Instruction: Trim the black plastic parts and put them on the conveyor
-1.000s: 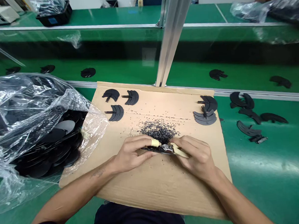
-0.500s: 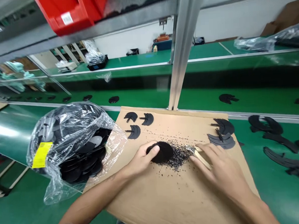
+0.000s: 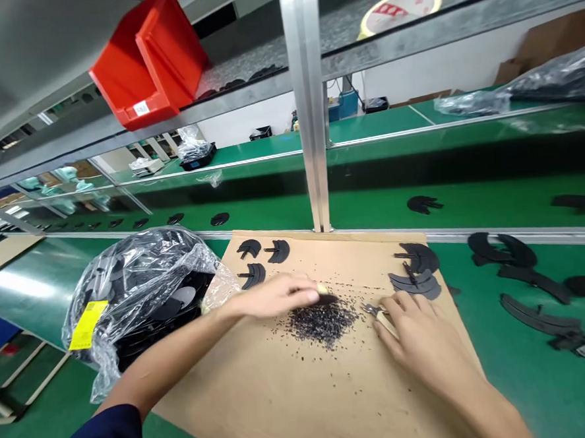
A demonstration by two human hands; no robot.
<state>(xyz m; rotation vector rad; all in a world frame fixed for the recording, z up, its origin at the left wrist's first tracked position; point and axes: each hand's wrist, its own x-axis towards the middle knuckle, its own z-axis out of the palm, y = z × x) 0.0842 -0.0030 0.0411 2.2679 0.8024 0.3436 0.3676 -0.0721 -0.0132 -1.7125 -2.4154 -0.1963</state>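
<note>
My left hand (image 3: 280, 295) pinches a thin black disc (image 3: 328, 299), which is tilted so that I see it nearly edge-on. Below the disc a heap of small black bits (image 3: 325, 324) is spread on the cardboard sheet (image 3: 283, 391). In my right hand (image 3: 421, 327) are side cutters (image 3: 377, 311) with cream handles, their metal jaws pointing toward the heap, apart from the disc. To the left, a clear plastic bag (image 3: 141, 268) with a yellow label is full of similar black discs.
Curved black parts (image 3: 277, 251) lie on the cardboard's far left, with more parts (image 3: 415, 284) at its right. Other black pieces (image 3: 541, 316) rest on the green bench. A metal post (image 3: 310, 112) rises behind the cardboard. A red bin (image 3: 149, 69) and tape roll (image 3: 401, 11) are on the shelf above.
The disc has turned from showing its flat face to nearly edge-on, uncovering more of the black bits. The cutters stay in my right hand. The camera view has shifted.
</note>
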